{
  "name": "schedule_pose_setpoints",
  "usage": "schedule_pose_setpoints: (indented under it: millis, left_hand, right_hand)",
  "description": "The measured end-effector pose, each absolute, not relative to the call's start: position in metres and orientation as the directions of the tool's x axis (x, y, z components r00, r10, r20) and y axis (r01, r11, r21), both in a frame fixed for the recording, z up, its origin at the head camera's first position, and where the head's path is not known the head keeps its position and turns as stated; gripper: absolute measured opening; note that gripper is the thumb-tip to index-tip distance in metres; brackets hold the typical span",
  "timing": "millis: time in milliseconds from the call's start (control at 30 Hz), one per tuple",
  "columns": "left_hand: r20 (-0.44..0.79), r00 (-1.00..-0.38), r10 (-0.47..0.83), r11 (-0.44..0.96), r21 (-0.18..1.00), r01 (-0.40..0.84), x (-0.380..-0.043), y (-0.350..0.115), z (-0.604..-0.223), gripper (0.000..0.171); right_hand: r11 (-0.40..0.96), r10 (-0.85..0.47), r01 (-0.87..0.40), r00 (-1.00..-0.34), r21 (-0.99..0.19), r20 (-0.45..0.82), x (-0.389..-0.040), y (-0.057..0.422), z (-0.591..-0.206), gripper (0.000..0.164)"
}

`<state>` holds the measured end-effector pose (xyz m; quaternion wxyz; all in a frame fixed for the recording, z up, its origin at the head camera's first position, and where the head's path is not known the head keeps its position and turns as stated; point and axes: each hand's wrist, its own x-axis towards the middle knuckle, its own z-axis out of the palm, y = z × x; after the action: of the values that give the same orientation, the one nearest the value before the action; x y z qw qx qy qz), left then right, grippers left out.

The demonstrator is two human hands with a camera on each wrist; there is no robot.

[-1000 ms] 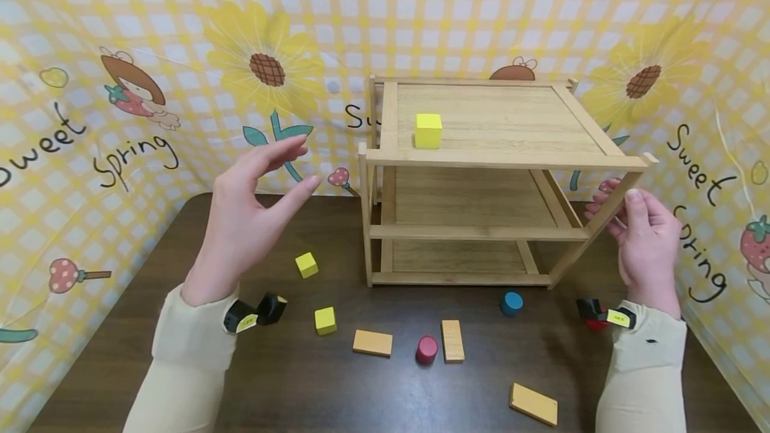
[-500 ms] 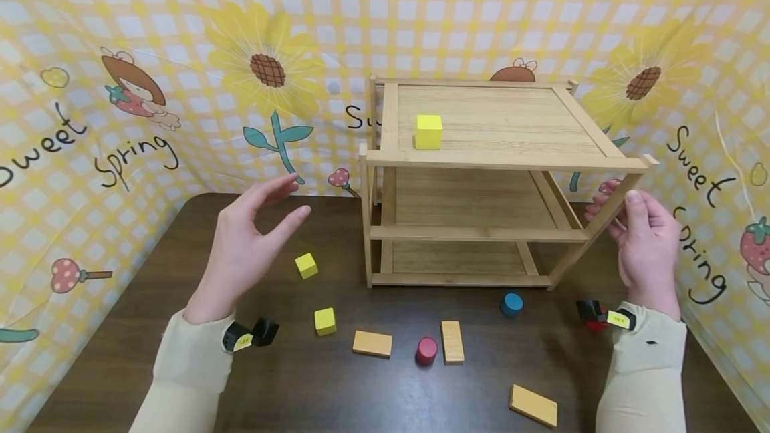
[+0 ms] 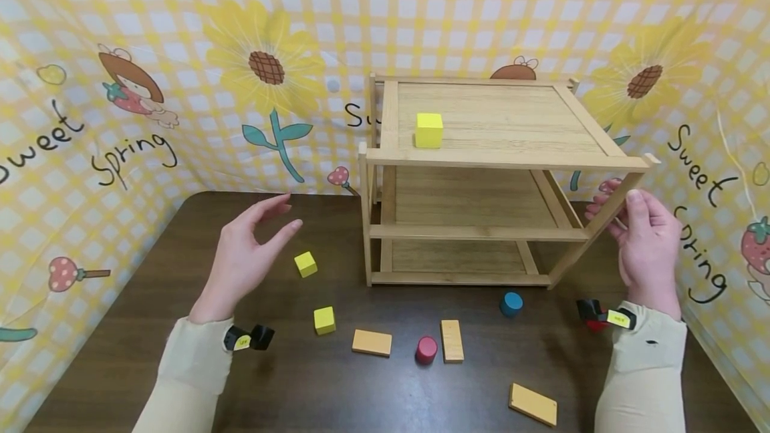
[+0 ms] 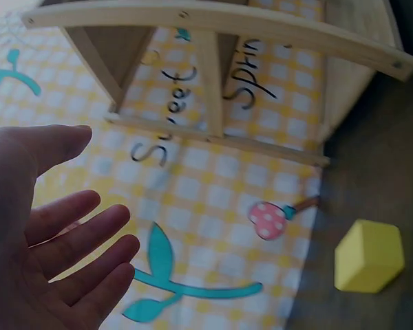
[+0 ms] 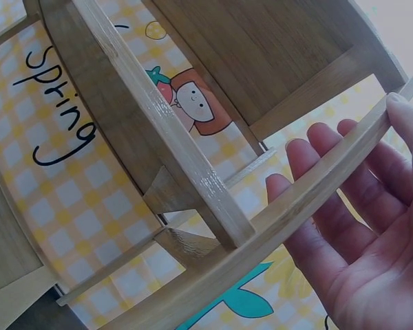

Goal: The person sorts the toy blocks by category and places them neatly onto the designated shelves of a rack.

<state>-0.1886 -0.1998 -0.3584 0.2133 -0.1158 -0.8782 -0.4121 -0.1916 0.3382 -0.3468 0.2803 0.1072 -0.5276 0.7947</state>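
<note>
Wooden rack stands on the dark table, a yellow cube on its top shelf. Right hand holds the rack's right front post, thumb against it, fingers behind. Left hand, empty, thumb and fingers apart, hovers near two yellow cubes on the table

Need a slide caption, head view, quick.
Left hand empty, right hand holding the wooden rack, one yellow cube on its top shelf.
</note>
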Motion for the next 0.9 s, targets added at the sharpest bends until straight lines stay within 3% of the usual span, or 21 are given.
schedule_pose_setpoints:
  millis: [367, 900]
  left_hand:
    - [0.317, -0.948, 0.036, 0.665, 0.7, 0.26, -0.205, -0.219, -0.392, 0.057]
    - [0.157, -0.976, 0.148, 0.73, 0.648, 0.215, -0.216, -0.227, -0.419, 0.061]
  right_hand:
    - [-0.278, 0.328, -0.559, -0.82, -0.781, 0.47, -0.191, 0.338, -0.347, 0.043]
    - [-0.25, 0.337, -0.55, -0.821, -0.797, 0.461, -0.191, 0.337, -0.346, 0.044]
